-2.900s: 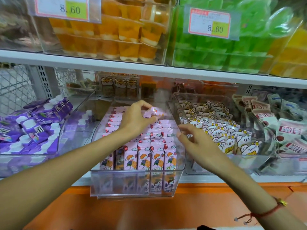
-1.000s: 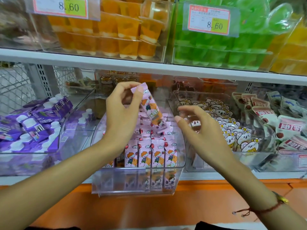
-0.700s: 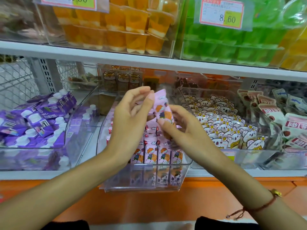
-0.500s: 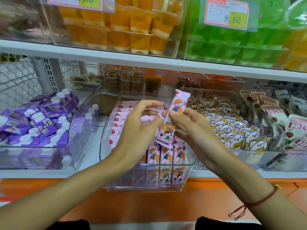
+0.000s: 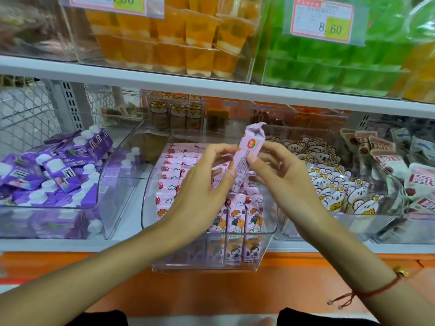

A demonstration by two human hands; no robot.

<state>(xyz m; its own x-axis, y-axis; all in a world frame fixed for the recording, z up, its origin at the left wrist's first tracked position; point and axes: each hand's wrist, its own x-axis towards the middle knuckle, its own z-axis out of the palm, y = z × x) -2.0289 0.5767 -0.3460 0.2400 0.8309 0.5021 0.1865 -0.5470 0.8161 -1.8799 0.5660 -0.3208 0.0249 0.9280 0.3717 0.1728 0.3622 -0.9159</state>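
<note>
**Pink Snack Packet: Held in 2 Hands Above Its Bin**

The pink snack packet (image 5: 249,156) stands nearly upright, its crimped top end leaning slightly to the right. It is clear of the stock, in the air above the clear bin (image 5: 211,263) at the middle of the lower shelf. Its printed back panel faces the camera.

The left hand (image 5: 202,184) pinches the packet's lower left edge with curled fingertips. The right hand (image 5: 282,178) grasps the packet from the right, with the thumb pressed on the middle of the panel. Both hands hold the same packet. A red string bracelet (image 5: 376,290) sits on the right wrist.

Inside the clear bin, matching pink packets (image 5: 237,218) stand in rows. Purple pouches (image 5: 54,165) fill the bin to the left. White flower-print packets (image 5: 329,187) fill the bin to the right. On the upper shelf (image 5: 141,78), orange jelly cups (image 5: 188,38) stand beside green jelly cups (image 5: 329,64), which carry a price tag (image 5: 321,21).
</note>
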